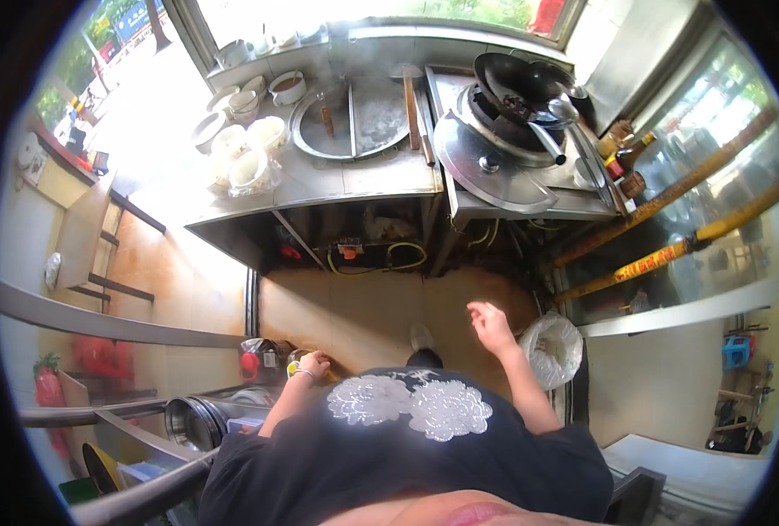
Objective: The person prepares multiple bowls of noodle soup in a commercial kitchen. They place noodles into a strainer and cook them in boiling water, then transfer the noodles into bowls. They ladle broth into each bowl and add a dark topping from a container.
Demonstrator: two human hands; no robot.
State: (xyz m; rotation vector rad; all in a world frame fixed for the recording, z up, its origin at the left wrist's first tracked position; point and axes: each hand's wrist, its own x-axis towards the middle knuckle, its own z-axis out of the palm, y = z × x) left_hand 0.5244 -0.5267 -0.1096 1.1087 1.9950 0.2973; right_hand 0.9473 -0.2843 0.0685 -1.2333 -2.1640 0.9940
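Note:
My left hand [313, 363], with a wristband on the wrist, hangs low at my side with loosely bent fingers; I see nothing in it. Behind it on the floor are containers, one with a red part [250, 365]. My right hand [491, 327] is held out over the floor, empty, fingers slightly curled and apart. It is nearest to a bin lined with a clear plastic bag [568, 348]. Ahead of me, a round two-part cooking pot [352, 156] steams in the counter. To its right, a metal lid [468, 164] leans by a stove carrying a black wok [504, 79].
Bowls wrapped in plastic [250, 169] and a white pot of brown sauce [288, 89] stand left on the counter [363, 181]. A ladle [547, 141] rests by the wok. Bottles [632, 154] line the right side. Metal basins [189, 424] sit on a rack at left.

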